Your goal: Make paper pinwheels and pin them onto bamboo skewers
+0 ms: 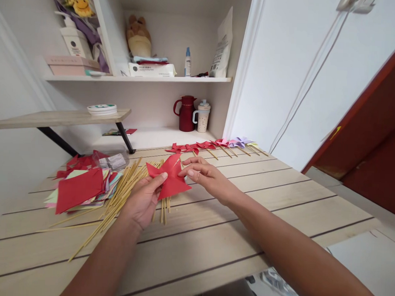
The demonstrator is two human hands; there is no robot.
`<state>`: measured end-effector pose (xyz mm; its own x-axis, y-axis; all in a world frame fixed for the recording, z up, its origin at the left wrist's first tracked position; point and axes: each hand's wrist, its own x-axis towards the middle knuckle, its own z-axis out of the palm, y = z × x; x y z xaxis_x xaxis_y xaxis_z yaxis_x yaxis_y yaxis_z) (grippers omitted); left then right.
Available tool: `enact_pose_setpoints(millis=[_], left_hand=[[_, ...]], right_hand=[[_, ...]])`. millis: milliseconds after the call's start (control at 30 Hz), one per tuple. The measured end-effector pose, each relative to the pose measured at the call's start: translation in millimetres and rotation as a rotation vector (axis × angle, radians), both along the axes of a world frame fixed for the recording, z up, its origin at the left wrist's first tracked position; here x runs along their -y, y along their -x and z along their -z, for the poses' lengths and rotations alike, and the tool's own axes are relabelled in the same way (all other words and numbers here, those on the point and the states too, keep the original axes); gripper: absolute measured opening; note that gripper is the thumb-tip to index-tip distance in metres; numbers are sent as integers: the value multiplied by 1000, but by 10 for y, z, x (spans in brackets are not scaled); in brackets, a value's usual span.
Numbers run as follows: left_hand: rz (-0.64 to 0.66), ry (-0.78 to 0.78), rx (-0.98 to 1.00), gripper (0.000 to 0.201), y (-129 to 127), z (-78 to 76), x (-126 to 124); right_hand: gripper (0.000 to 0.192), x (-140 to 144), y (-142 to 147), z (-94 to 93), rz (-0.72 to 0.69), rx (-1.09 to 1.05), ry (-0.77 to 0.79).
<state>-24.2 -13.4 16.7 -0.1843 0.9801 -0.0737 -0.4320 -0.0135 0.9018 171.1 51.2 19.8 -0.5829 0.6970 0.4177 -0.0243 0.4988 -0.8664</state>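
A red paper pinwheel (172,186) is pinched in my left hand (144,200), the thumb pressing on its front near the middle. Its pointed blades spread out around the thumb. My right hand (209,177) is at the pinwheel's right side, fingers apart and slightly curled; whether a fingertip touches the paper I cannot tell. Beneath and left of my left hand lies a loose pile of thin wooden sticks (122,192). Farther left is a stack of coloured paper squares (79,191), a red one on top.
Finished pinwheels on sticks (213,145) lie in a row along the table's back edge. A clear plastic packet (113,161) is beside red paper pieces at the left. A small raised shelf (61,118) overhangs the left back. Behind stand a red jug (186,115) and a cup (203,117).
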Motion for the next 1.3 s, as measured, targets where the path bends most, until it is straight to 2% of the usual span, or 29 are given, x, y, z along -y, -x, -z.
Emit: enact_pose_setpoints(millis=[67, 233, 400, 500, 733, 933, 1167, 1300], left_hand=[[24, 0, -6, 23, -10, 3, 0], [36, -7, 1, 23, -39, 10, 10], [46, -6, 5, 22, -36, 22, 1], [43, -15, -4, 21, -36, 17, 5], [23, -3, -17, 24, -75, -17, 38], [53, -5, -27, 31, -105, -13, 57], [57, -3, 4, 34, -54, -8, 35], [62, -26, 1, 31, -51, -11, 35]], right_hand=[[33, -1, 11, 11, 7, -11, -2], [16, -14, 44, 28, 46, -83, 44], [11, 34, 24, -22, 17, -63, -102], [10, 63, 21, -34, -13, -40, -137], [12, 33, 55, 6, -3, -93, -44], [4, 32, 57, 9, 42, -92, -55], [17, 47, 27, 18, 4, -45, -70], [12, 57, 28, 18, -12, -53, -44]])
